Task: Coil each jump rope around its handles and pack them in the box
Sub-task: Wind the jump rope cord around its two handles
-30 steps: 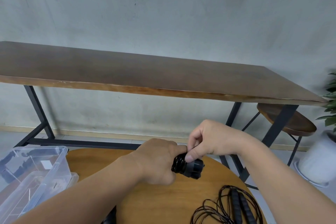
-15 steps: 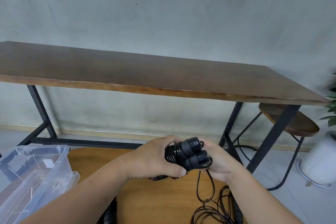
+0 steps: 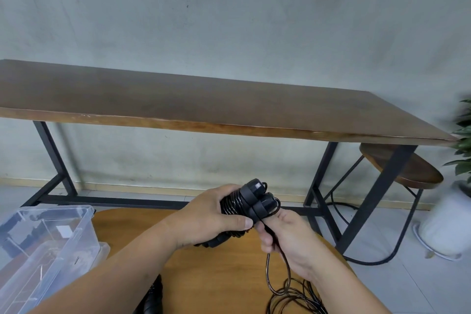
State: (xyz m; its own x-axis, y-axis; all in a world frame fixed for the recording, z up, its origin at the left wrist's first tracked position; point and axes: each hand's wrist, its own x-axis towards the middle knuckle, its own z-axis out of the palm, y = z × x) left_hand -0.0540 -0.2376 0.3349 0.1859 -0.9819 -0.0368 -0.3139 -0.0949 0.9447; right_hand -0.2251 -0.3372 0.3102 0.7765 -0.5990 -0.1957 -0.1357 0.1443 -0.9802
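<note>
My left hand (image 3: 211,219) grips a pair of black jump rope handles (image 3: 251,197) held side by side above the round wooden table (image 3: 224,275), with black cord wound round them. My right hand (image 3: 285,234) pinches the loose cord (image 3: 276,270) just below the handle ends. The cord hangs down to a tangle of black rope (image 3: 298,298) on the table at the bottom right. Another black handle (image 3: 153,298) lies at the table's near edge, partly behind my left forearm. The clear plastic box (image 3: 48,239) stands open at the left.
A long dark wooden bench table (image 3: 204,107) on black metal legs runs along the grey wall behind. A round wooden stool (image 3: 402,168) stands under its right end. A potted plant in a white pot (image 3: 448,222) is at the far right.
My right hand has come from over the handle ends to below them and now pinches the hanging cord. The handles have lifted and tilted upward, and the view has shifted slightly.
</note>
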